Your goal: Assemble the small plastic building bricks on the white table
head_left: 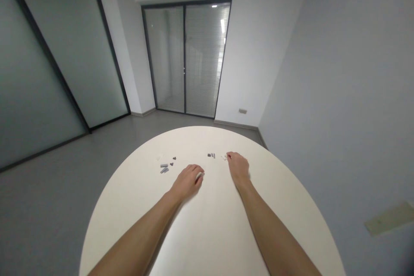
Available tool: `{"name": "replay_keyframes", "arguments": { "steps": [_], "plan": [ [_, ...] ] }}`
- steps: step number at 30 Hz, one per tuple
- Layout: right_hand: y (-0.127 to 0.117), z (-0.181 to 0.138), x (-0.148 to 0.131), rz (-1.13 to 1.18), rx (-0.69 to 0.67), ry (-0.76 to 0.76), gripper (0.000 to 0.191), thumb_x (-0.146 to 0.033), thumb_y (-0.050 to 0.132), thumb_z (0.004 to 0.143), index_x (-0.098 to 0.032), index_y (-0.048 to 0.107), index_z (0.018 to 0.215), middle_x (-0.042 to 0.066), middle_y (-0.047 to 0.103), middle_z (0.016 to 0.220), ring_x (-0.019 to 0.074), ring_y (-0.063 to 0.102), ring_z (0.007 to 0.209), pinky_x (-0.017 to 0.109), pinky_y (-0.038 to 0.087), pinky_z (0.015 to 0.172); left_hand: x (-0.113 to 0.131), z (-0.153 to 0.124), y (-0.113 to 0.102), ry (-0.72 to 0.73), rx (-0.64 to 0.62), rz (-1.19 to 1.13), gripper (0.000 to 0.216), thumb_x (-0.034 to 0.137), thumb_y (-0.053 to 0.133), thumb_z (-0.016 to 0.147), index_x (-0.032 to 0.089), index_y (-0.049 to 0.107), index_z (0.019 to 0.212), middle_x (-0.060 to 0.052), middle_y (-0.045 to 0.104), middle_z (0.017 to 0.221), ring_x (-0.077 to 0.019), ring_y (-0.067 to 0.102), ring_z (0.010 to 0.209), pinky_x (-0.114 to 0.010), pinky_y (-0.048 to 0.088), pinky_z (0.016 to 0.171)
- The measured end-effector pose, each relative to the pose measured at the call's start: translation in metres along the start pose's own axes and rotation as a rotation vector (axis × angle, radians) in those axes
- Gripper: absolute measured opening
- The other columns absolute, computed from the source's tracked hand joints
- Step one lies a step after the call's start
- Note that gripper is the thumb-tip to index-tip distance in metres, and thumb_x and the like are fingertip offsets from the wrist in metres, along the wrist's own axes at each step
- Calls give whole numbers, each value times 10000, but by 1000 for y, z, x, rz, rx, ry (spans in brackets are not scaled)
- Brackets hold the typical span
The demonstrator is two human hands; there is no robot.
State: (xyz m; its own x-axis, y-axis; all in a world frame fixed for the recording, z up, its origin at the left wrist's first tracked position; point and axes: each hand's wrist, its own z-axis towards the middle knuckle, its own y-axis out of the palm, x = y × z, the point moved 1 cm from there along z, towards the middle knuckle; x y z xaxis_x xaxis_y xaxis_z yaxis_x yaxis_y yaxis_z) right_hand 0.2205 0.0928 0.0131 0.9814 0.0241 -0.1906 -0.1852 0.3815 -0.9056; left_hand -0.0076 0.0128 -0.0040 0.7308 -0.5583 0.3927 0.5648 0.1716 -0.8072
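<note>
My left hand [188,181] hovers over or rests on the white round table [207,224], left of the middle, its fingers curled and the thumb close to the index finger. A pale patch shows between them; whether it is a small piece or the tabletop I cannot tell. Farther right, my right hand [238,166] has its fingertips pinched together beside a few tiny white pieces [223,158]. What the pinch holds, if anything, is too small to make out. Between the hands, toward the far edge, lie a dark piece [209,155] and small grey bars [213,155].
On the table's left side are several grey bars [164,165], small dark pieces [171,164] and faint white bits [159,157]. Past the far table edge stand a glass door with blinds [207,60] and frosted panels [71,43]. A wall [339,95] rises on the right.
</note>
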Motion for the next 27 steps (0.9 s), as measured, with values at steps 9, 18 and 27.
{"name": "replay_keyframes", "arguments": {
  "steps": [9,18,27],
  "plan": [
    [2,-5,-2,-35,-48,-9,275,-252,445,994,-235,693,1111,98,714,1066,204,663,905,282,450,767,1,-1,-1,-3,-2,0,178,200,493,918,211,616,1047,-84,653,1091,-234,572,1059,-370,461,928],
    [4,-9,-3,-116,-74,-23,313,-250,415,1002,-258,688,1153,78,725,1069,194,671,925,262,465,744,0,0,-1,-5,-4,8,179,200,495,916,212,614,1050,-76,656,1091,-227,568,1060,-363,456,937],
    [3,-11,0,-5,-70,-5,300,-200,437,978,-230,698,1123,91,729,1040,205,666,946,276,470,770,-1,-1,0,-10,3,8,174,199,500,918,211,614,1049,-73,658,1090,-225,572,1051,-358,462,926]
  ]
}}
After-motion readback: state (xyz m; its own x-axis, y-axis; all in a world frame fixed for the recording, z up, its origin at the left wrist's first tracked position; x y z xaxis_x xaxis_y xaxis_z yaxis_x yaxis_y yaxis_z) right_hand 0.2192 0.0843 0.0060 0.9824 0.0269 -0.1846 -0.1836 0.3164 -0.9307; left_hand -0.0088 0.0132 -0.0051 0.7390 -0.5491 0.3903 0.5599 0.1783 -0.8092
